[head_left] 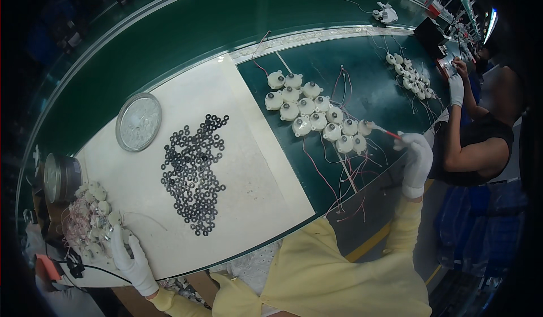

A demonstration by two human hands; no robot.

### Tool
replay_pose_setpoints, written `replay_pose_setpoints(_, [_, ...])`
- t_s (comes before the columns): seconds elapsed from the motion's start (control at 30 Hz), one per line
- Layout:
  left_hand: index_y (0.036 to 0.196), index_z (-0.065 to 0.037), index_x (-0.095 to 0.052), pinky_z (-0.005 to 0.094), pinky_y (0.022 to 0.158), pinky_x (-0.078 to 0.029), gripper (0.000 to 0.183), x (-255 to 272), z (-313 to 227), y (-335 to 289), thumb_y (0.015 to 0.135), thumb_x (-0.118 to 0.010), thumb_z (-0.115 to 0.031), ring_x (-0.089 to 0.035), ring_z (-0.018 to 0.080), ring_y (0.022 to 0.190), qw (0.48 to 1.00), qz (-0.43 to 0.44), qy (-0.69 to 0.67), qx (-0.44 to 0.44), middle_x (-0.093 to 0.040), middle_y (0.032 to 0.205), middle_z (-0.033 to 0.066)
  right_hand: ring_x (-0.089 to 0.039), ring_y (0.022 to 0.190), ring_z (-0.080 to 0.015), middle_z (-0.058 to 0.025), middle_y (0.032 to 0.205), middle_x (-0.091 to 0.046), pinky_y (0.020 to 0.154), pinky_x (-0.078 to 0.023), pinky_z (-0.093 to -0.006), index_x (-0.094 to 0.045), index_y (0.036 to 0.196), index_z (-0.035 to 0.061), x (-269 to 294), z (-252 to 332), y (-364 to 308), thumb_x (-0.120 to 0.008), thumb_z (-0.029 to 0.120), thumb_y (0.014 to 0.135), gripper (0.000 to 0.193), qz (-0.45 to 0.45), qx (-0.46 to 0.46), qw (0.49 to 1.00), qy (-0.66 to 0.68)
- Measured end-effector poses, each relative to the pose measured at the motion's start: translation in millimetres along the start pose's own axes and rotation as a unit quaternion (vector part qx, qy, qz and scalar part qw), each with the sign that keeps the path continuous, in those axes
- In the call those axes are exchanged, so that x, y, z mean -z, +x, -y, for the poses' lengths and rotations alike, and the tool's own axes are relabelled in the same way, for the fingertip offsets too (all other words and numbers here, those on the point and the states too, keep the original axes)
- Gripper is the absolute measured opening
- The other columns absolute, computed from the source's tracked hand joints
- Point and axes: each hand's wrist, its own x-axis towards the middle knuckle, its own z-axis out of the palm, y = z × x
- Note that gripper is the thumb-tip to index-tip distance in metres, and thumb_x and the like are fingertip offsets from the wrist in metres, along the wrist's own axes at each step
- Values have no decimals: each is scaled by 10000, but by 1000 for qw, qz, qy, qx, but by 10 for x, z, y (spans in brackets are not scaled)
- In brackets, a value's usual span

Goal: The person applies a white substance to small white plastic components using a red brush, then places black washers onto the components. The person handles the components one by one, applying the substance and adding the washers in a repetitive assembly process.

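Observation:
My left hand [133, 260], in a white glove, reaches to the edge of a heap of small white round motors [93, 226] with pink wires. Its thumb and fingers are apart, and the fingertips meet the nearest motor. In a white glove too, my right hand [417, 157] is closed round a thin red-handled tool [389, 132]. The tool's pale tip reaches the motor [365, 127] at the right end of a group of similar motors [305, 106]. These stand close together on the green mat, dark shafts up, wires trailing toward me.
Many black rings [195, 173] lie spread on the white board [254, 175]. Behind them is a round metal dish [138, 122]; a round tin [61, 175] stands far left. More motors [410, 76] sit at the far right, near a co-worker [481, 130] with a gloved hand.

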Motion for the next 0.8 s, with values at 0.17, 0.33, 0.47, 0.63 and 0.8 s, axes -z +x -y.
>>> replay_pose_setpoints(0.17, [1352, 20, -531, 318, 894, -496, 418, 6, -6, 3, 937, -571, -8, -595, 251, 1117, 1000, 8, -11, 18, -571, 1325, 171, -663, 819, -255, -180, 946, -643, 1012, -449, -415, -611, 970, -91, -99, 31, 40, -425, 119, 895, 291, -5, 10, 1000, 13])
replay_pose_setpoints(0.33, [1350, 18, -534, 311, 879, -499, 411, -1, 24, -1, 941, -566, -9, -594, 245, 1114, 1000, 1, 3, -6, -574, 1319, 167, -666, 808, -251, -182, 941, -650, 1020, -441, -418, -619, 950, -87, -91, 23, 24, -435, 109, 886, 277, 20, 29, 999, -30])
replay_pose_setpoints(0.47, [1348, 16, -535, 328, 906, -491, 408, 6, -1, -16, 942, -565, -13, -590, 259, 1128, 998, 12, -40, 47, -572, 1324, 170, -667, 807, -252, -184, 913, -655, 1012, -444, -415, -628, 938, -86, -68, 79, -42, -442, 110, 875, 277, -13, 3, 1000, -21])
replay_pose_setpoints(0.63, [1352, 10, -534, 343, 930, -483, 412, -9, 32, -9, 942, -570, -19, -587, 269, 1136, 999, 11, -26, 26, -568, 1331, 174, -664, 791, -253, -194, 905, -656, 1004, -450, -421, -635, 933, -79, -3, 68, -94, -447, 127, 862, 288, -56, -2, 998, -6])
replay_pose_setpoints(0.8, [1352, 6, -535, 336, 925, -485, 415, 0, 34, -15, 940, -577, -22, -588, 266, 1133, 999, 8, -22, 26, -568, 1331, 173, -661, 765, -249, -186, 848, -660, 1037, -429, -440, -638, 918, -75, -100, 132, -113, -452, 136, 852, 289, 3, 17, 1000, 12])
